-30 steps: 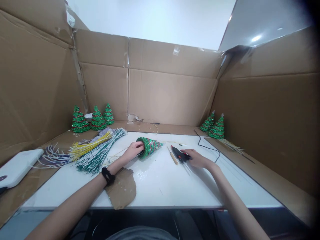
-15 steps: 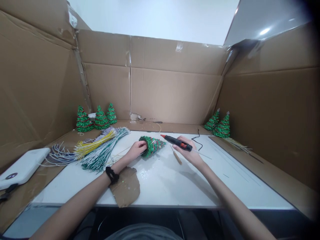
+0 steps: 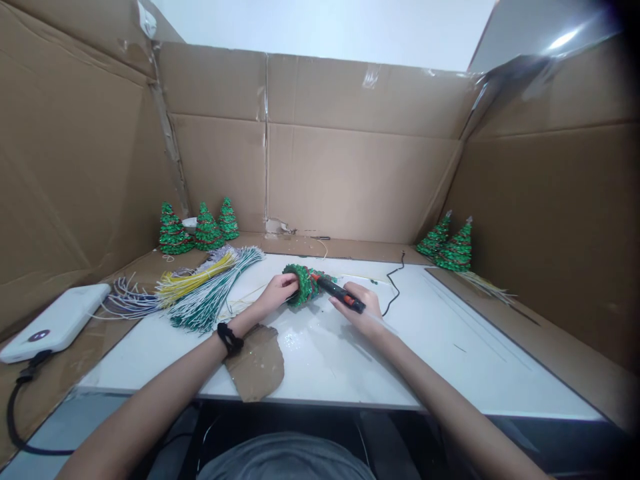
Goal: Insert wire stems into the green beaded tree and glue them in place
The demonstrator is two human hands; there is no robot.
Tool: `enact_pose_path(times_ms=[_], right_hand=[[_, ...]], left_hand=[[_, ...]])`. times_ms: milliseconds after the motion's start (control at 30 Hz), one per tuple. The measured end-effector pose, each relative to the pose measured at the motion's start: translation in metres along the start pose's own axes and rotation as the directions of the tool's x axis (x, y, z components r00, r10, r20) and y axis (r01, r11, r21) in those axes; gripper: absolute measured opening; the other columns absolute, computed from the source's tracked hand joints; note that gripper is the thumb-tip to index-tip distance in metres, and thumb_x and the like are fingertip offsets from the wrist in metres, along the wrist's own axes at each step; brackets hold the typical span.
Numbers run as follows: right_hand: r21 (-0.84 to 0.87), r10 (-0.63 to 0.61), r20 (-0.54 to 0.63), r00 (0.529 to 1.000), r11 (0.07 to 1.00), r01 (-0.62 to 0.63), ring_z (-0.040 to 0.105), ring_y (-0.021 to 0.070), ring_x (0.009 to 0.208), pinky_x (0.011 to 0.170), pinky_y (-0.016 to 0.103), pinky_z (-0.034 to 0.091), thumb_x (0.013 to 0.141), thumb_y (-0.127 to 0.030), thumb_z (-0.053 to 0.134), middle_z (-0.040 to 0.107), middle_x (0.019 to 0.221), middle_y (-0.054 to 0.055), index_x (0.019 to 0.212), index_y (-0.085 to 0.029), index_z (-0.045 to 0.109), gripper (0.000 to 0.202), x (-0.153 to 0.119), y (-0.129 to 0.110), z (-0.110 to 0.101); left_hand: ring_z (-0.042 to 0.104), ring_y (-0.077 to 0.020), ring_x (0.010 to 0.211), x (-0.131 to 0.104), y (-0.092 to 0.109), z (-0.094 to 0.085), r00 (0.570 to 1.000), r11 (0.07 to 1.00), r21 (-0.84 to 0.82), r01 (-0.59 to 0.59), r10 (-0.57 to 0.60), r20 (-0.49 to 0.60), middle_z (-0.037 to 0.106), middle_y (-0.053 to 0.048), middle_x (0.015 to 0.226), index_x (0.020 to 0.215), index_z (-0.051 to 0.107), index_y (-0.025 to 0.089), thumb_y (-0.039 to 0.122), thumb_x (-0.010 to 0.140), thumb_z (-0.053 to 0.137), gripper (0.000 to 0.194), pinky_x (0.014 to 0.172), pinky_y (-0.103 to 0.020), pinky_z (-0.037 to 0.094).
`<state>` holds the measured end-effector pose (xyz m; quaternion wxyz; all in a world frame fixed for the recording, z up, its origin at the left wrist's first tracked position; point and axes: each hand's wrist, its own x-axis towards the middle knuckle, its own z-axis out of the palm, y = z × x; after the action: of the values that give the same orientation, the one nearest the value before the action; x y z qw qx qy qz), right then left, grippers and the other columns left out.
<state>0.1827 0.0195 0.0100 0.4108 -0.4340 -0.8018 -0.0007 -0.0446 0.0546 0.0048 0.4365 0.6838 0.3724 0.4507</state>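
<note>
Well, the green tree (image 3: 301, 288) lies sideways over the white table (image 3: 320, 367). The left hand (image 3: 281, 291) pinches its wide end; the right hand (image 3: 367, 310) wraps around a glue gun (image 3: 341, 293). The tree seems light, bumpy and easy to squash, so hold that wide end.

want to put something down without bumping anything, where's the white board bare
The widest bare patch of the white board lies between the right forearm and the right-hand cardboard strip, bar a thin dark sliver. A smaller one sits between the cardboard scrap and that forearm. Crowded: held tree, glue gun, strand bundles.
</note>
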Motion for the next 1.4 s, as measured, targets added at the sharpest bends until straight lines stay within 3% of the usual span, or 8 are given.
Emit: enact_pose_path(times_ms=[133,333,667,1400], right_hand=[[-0.011,-0.002,-0.021,1.0,1.0,0.002,0.043,0.0136,0.052,0.052,0.025,0.033,0.082,-0.054,0.051,0.045,0.057,-0.001,0.058,-0.021,0.037,0.042,0.0,-0.001,0.0],[-0.06,-0.127,0.057,0.99,0.99,0.13,0.052,0.0181,0.066,0.059,0.027,0.038,0.083,-0.052,0.052,0.055,0.072,0.004,0.071,-0.021,0.05,0.034,0.003,-0.005,-0.008],[-0.34,-0.266,0.144,0.953,0.892,0.3,0.051,0.0221,0.084,0.074,0.032,0.039,0.088,-0.024,0.05,0.059,0.096,0.009,0.091,-0.021,0.059,0.009,0.003,0.007,-0.012],[-0.468,-0.262,0.19,0.946,0.823,0.322,0.047,0.0207,0.083,0.074,0.03,0.037,0.087,-0.02,0.053,0.057,0.093,0.008,0.09,-0.018,0.059,0.006,0.003,0.003,-0.014]], left_hand=[[0.056,-0.0176,0.075,0.0,0.001,0.001,1.0,1.0,-0.015,0.007,-0.007,0.002,0.062,-0.003,0.072,0.075,0.063,0.011,0.037,0.073,0.056,0.028,0.073,-0.028,0.044],[0.054,-0.0165,0.073,-0.001,0.001,0.001,1.0,1.0,-0.017,0.016,-0.016,-0.011,0.061,-0.002,0.071,0.076,0.063,0.011,0.039,0.073,0.056,0.029,0.07,-0.027,0.042],[0.048,-0.013,0.067,-0.002,0.005,0.002,0.999,1.0,0.011,0.024,-0.024,-0.041,0.055,0.0,0.068,0.071,0.059,0.012,0.04,0.073,0.053,0.029,0.065,-0.024,0.039],[0.048,-0.0132,0.066,0.0,-0.002,0.001,0.998,1.0,-0.007,0.019,-0.02,-0.055,0.057,-0.001,0.07,0.073,0.061,0.012,0.041,0.072,0.054,0.03,0.063,-0.024,0.039]])
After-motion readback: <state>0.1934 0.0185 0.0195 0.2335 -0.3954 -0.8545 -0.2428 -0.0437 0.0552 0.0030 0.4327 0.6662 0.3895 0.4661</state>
